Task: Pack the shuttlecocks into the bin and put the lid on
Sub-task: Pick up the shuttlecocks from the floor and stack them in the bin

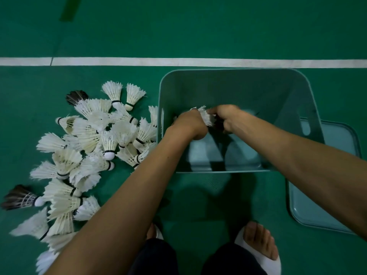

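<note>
I stand on a green textured court floor [198, 26]. A white painted boundary line [198, 62] crosses it ahead of me, with a darker green strip [70, 8] far left. Below are my dark trousers [155, 259] and white open-toed slippers [258, 258].

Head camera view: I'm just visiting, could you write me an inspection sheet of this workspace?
Surface: green court floor with white line.
Job's things: open bin; lid flat on floor at its right; shuttlecock pile at its left.
Clutter: nothing seen.
Fingers: left hand grips white bunch inside bin; right hand touches it, hold unclear.
Cables: nothing seen.
Surroundings: person's feet in white slippers.
</note>
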Tool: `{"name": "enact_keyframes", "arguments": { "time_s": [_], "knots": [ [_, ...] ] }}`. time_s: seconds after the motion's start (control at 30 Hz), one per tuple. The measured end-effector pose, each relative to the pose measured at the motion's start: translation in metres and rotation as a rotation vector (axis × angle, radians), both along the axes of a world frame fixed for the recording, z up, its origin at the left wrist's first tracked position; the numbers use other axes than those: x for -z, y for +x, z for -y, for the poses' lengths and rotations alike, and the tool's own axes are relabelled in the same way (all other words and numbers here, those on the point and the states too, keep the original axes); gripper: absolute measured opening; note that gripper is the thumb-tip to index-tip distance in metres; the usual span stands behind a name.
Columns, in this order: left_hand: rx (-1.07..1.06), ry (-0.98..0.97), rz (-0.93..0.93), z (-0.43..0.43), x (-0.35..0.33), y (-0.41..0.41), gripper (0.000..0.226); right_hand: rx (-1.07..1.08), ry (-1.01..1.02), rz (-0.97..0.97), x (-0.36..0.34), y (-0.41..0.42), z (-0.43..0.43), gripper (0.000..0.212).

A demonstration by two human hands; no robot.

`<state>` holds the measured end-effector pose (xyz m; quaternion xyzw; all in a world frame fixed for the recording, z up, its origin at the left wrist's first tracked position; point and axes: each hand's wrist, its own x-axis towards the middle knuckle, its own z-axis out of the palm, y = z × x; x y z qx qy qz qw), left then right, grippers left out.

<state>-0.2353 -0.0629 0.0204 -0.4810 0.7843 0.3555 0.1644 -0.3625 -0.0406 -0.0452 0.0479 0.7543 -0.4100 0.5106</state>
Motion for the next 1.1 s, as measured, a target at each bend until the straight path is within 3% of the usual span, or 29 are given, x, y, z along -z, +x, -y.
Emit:
{"name": "enact_keyframes", "arguments": {
  "time_s": [0.1,0.23,0.27,0.4,0.57,0.67,0.77,0.83,0.93,1.1],
  "knots": [
    [0.020,-0.011,-0.021,-0.001,-0.005,0.005,0.036,-0.046,-0.033,0.004,-0.014,0.000,-0.004,0.014],
    [0.085,-0.103,-0.052,-0.013,-0.028,0.019,0.025,-0.142,0.011,-0.250,-0.053,-0.017,-0.031,0.003],
    [0.079,-0.137,-0.071,-0.018,-0.038,0.025,0.024,-0.145,0.006,-0.297,-0.065,-0.023,-0.042,0.008],
    [-0.043,-0.293,-0.307,-0.044,-0.076,0.066,0.014,-0.192,-0.104,-0.420,-0.124,-0.016,-0.087,0.014],
    [-0.257,-0.502,-0.455,-0.067,-0.105,0.139,0.013,-0.571,-0.375,-0.417,-0.203,0.056,-0.141,0.020],
    [-0.439,-0.549,-0.353,-0.067,-0.083,0.184,0.017,-0.928,-0.419,-0.545,-0.211,0.101,-0.152,0.023],
    [-0.411,-0.369,-0.078,-0.068,-0.034,0.222,0.005,-1.195,-0.337,-0.459,-0.181,0.143,-0.145,0.023],
    [-0.290,-0.195,0.087,-0.076,-0.003,0.242,0.031,-1.291,-0.200,-0.360,-0.144,0.168,-0.138,0.021],
    [-0.155,-0.104,0.202,-0.093,0.032,0.260,0.053,-1.215,-0.151,-0.353,-0.083,0.194,-0.131,0.026],
    [-0.123,-0.278,0.322,-0.104,0.057,0.263,0.037,-0.957,-0.181,-0.218,-0.029,0.221,-0.122,0.042]
  ]
}}
